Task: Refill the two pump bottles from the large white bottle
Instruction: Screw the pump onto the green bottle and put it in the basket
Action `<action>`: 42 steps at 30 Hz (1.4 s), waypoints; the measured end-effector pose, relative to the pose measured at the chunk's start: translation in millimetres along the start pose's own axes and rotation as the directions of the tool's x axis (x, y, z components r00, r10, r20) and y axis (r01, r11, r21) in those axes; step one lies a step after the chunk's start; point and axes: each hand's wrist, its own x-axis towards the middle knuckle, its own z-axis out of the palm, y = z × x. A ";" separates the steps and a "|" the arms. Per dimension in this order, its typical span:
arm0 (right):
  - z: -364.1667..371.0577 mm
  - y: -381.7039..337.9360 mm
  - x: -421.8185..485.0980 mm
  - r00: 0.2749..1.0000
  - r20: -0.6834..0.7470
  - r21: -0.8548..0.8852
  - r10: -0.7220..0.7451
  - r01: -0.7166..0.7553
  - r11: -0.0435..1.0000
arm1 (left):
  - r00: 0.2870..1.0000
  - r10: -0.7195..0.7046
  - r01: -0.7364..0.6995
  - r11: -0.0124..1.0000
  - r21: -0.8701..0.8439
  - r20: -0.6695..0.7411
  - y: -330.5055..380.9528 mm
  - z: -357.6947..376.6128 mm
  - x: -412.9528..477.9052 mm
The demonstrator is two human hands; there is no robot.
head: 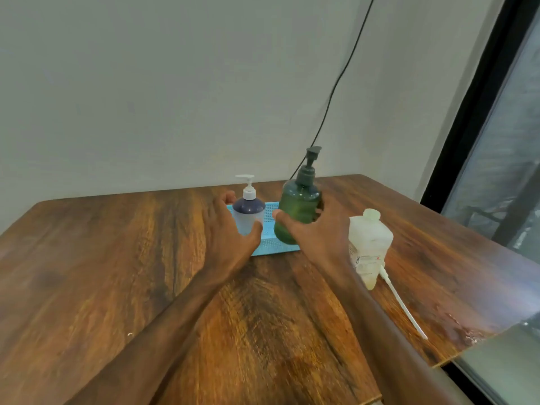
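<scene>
Green bottle (295,210) in right hand (320,239), small bottle (248,210) in left hand (228,238).

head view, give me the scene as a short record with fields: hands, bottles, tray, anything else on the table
left hand: curled round the small pump bottle, thumb in front
right hand: grips the green pump bottle, which is slightly tilted
pumps: both still on
blue tray: under both pump bottles
large white bottle: upright, right of the tray, untouched
white tube: lying on the table beside the large bottle
backdrop: black cable down the wall
</scene>
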 end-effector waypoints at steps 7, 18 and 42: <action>29.7 13.7 63.5 0.996 0.002 -0.175 0.087 -0.086 0.981 | 0.981 -0.127 0.128 0.992 0.006 0.146 -43.7 21.5 -2.8; 80.4 54.7 81.1 0.966 0.150 -0.320 0.211 -0.154 0.935 | 0.997 -0.059 0.054 0.995 0.089 0.047 -44.9 24.9 -9.8; 36.5 33.3 11.8 0.992 0.119 -0.306 0.035 0.003 0.952 | 0.999 -0.039 0.038 0.999 0.016 0.019 -55.3 30.5 -11.5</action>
